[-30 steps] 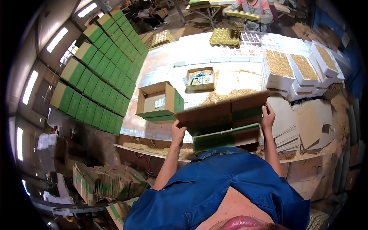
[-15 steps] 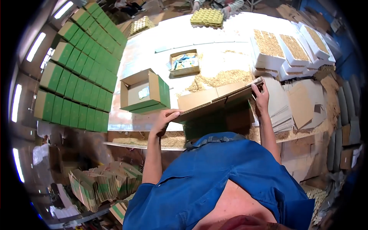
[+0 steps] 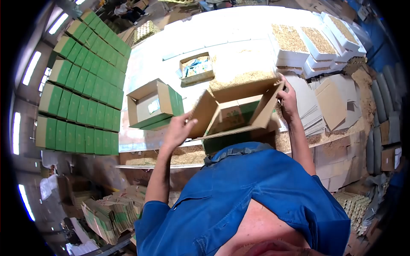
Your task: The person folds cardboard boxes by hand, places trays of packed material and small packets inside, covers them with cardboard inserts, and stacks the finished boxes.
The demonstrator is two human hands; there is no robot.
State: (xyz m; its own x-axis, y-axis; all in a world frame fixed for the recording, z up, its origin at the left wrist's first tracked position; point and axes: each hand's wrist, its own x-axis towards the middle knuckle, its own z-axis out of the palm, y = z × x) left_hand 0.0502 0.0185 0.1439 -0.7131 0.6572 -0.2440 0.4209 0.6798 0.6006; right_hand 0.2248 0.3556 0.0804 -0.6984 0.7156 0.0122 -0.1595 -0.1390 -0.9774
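Close to my body, a brown and green cardboard box (image 3: 232,130) is partly unfolded, with its flaps standing up and its inside facing up. My left hand (image 3: 177,131) is at the box's left flap, thumb up and the other fingers mostly hidden. My right hand (image 3: 288,99) is closed around the upper right edge. Left of it on the table stands an open green carton (image 3: 176,104) with a small light packet (image 3: 153,106) inside. Beyond is a shallow cardboard box (image 3: 197,77) holding blue and white packets (image 3: 197,67).
Stacked green cartons (image 3: 81,106) form a wall at left. White foam boxes (image 3: 291,57) full of husks stand at right, near flat cardboard sheets (image 3: 333,102). Loose husks (image 3: 243,78) lie on the table. Folded cartons (image 3: 111,213) are stacked low at left. Egg trays (image 3: 143,32) sit far left.
The flat folded cardboard has spread open into a box shape with flaps standing. My left hand has shifted slightly left, and my view has tilted a little.
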